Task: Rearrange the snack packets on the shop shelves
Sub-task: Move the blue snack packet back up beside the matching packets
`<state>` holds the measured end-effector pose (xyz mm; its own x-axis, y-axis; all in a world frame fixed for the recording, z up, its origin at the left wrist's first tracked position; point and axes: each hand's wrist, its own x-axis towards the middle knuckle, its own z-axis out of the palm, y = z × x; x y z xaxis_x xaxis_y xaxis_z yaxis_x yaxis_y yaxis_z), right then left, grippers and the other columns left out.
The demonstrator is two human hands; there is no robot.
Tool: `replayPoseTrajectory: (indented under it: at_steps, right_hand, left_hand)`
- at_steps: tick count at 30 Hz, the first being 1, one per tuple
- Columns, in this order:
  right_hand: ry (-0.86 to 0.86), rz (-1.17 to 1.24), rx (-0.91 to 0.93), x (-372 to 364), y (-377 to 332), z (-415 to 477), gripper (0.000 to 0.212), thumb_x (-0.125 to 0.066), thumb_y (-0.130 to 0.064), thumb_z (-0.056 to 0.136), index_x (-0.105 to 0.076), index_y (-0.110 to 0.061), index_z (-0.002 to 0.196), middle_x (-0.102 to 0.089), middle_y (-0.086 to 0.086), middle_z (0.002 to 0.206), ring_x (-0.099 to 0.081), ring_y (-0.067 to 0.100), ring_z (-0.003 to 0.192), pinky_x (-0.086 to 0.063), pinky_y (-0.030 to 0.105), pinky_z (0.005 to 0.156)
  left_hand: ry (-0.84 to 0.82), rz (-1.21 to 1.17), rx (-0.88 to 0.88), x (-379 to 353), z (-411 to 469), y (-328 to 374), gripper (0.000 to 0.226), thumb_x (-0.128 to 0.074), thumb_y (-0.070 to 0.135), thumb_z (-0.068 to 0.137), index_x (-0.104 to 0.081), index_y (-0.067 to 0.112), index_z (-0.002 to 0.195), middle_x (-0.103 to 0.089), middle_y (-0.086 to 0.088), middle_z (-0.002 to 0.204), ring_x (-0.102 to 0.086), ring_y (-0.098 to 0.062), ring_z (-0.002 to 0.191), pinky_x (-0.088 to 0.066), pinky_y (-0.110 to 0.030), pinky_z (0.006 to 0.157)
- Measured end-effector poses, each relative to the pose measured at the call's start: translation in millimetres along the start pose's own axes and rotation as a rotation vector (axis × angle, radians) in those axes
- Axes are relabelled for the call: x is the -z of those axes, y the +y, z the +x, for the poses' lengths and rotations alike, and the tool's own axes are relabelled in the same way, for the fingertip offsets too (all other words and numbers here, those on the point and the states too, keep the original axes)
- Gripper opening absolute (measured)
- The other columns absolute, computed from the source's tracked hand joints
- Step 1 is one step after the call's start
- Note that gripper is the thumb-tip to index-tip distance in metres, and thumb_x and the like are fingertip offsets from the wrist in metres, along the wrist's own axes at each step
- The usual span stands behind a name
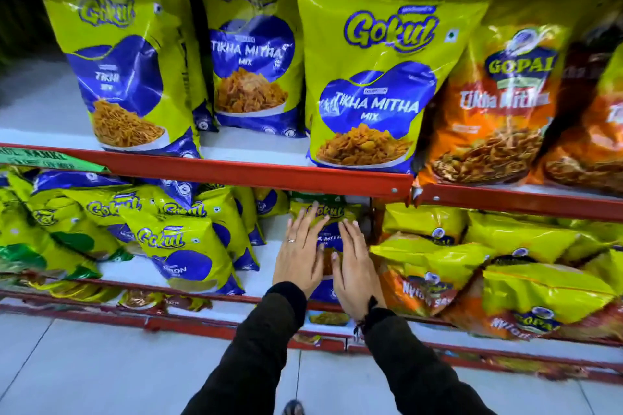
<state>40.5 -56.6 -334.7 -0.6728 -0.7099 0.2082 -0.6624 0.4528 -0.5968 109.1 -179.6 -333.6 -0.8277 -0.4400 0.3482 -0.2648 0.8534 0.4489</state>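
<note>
A small yellow-green and blue Gokul Tikha Mitha packet (332, 212) stands on the middle shelf (269, 246), just under the red upper shelf edge (236, 172). My left hand (300, 251) lies flat on its left side, fingers spread, a ring on one finger. My right hand (355, 266) rests flat on its right side. Both palms press against the packet front, and most of the packet is hidden behind them. Large Gokul packets (367, 84) stand upright on the upper shelf.
Leaning Gokul packets (182, 246) crowd the middle shelf at left. Orange-and-yellow Gopal packets (499, 98) fill the right of the upper shelf, and tilted Gopal packets (546, 293) pile on the middle shelf. A lower red shelf (236, 323) and grey floor tiles (101, 367) lie below.
</note>
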Motion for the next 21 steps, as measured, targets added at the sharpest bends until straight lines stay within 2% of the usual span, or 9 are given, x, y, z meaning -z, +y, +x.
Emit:
replayPoseTrajectory:
  at_steps: [4, 8, 10, 12, 14, 15, 17, 18, 21]
  right_hand:
    - [-0.08, -0.005, -0.115, -26.4, 16.5, 7.3, 0.059, -0.027, -0.035, 0.105, -0.013, -0.015, 0.159, -0.011, 0.003, 0.169, -0.011, 0.016, 0.157, -0.023, 0.031, 0.125]
    - [-0.092, 0.16, -0.547, -52.6, 34.5, 20.1, 0.058, -0.037, -0.031, 0.105, -0.026, -0.002, 0.155, -0.027, 0.017, 0.163, -0.028, 0.032, 0.152, -0.008, 0.024, 0.123]
    - [-0.16, 0.359, -0.771, -56.1, 43.3, 24.9, 0.052, -0.041, -0.033, 0.104, -0.044, 0.0, 0.144, -0.046, 0.021, 0.152, -0.042, 0.035, 0.142, -0.026, 0.032, 0.119]
    - [-0.203, 0.462, -0.887, -56.9, 49.2, 26.5, 0.047, -0.042, -0.035, 0.103, -0.056, -0.002, 0.133, -0.058, 0.021, 0.14, -0.052, 0.034, 0.133, -0.039, 0.032, 0.108]
    - [-0.207, 0.491, -0.876, -55.3, 48.9, 24.5, 0.042, -0.041, -0.033, 0.104, -0.058, -0.005, 0.13, -0.061, 0.019, 0.133, -0.054, 0.033, 0.129, -0.039, 0.028, 0.105]
    - [-0.193, 0.509, -0.852, -53.2, 46.9, 21.0, 0.038, -0.042, -0.031, 0.104, -0.058, -0.007, 0.129, -0.062, 0.015, 0.127, -0.056, 0.031, 0.124, -0.041, 0.021, 0.099]
    - [-0.176, 0.596, -0.829, -44.6, 39.6, 10.2, 0.028, -0.047, -0.029, 0.102, -0.058, -0.017, 0.125, -0.058, -0.001, 0.112, -0.059, 0.014, 0.098, -0.041, 0.0, 0.068]
    - [-0.168, 0.63, -0.816, -37.9, 35.7, 2.4, 0.022, -0.05, -0.03, 0.101, -0.058, -0.022, 0.12, -0.058, -0.009, 0.104, -0.054, 0.002, 0.088, -0.037, -0.004, 0.06]
    - [-0.168, 0.689, -0.726, -17.0, 24.6, -18.5, 0.007, -0.059, -0.028, 0.096, -0.064, -0.031, 0.093, -0.054, -0.029, 0.094, -0.055, -0.015, 0.084, -0.039, 0.004, 0.073]
  left_hand:
    - [-0.099, -0.052, 0.238, -30.8, -6.3, -33.3, 0.05, -0.039, 0.02, 0.095, -0.036, 0.017, 0.145, -0.036, -0.008, 0.155, -0.022, -0.023, 0.149, -0.017, -0.04, 0.123]
    - [-0.262, -0.487, 0.717, -46.2, 1.7, -45.0, 0.061, -0.046, 0.02, 0.098, -0.022, 0.007, 0.152, -0.028, -0.015, 0.159, -0.027, -0.028, 0.147, -0.022, -0.034, 0.12]
    - [-0.319, -0.699, 0.913, -46.9, 6.4, -44.8, 0.062, -0.047, 0.027, 0.098, -0.022, 0.014, 0.153, -0.033, -0.013, 0.157, -0.035, -0.028, 0.143, -0.029, -0.032, 0.116]
    - [-0.319, -0.772, 1.017, -47.5, 9.2, -47.3, 0.059, -0.049, 0.033, 0.096, -0.029, 0.02, 0.15, -0.046, -0.015, 0.148, -0.047, -0.03, 0.134, -0.035, -0.026, 0.1]
    - [-0.293, -0.782, 1.034, -47.2, 7.6, -50.2, 0.054, -0.051, 0.032, 0.095, -0.038, 0.019, 0.145, -0.053, -0.017, 0.141, -0.053, -0.029, 0.124, -0.035, -0.024, 0.091]
    - [-0.27, -0.799, 1.04, -46.1, 3.9, -49.3, 0.051, -0.052, 0.029, 0.095, -0.041, 0.018, 0.143, -0.055, -0.016, 0.139, -0.055, -0.028, 0.121, -0.036, -0.024, 0.091]
    - [-0.208, -0.857, 1.069, -40.1, -3.0, -44.9, 0.044, -0.053, 0.025, 0.095, -0.047, 0.016, 0.138, -0.058, -0.016, 0.136, -0.056, -0.026, 0.117, -0.038, -0.025, 0.094]
    - [-0.151, -0.896, 1.098, -36.5, -8.8, -40.4, 0.041, -0.054, 0.025, 0.095, -0.05, 0.015, 0.135, -0.059, -0.016, 0.135, -0.056, -0.027, 0.118, -0.039, -0.028, 0.096]
    - [0.027, -0.938, 1.164, -19.5, -26.5, -27.1, 0.04, -0.056, 0.024, 0.095, -0.056, 0.007, 0.131, -0.057, -0.015, 0.138, -0.052, -0.028, 0.128, -0.037, -0.027, 0.103]
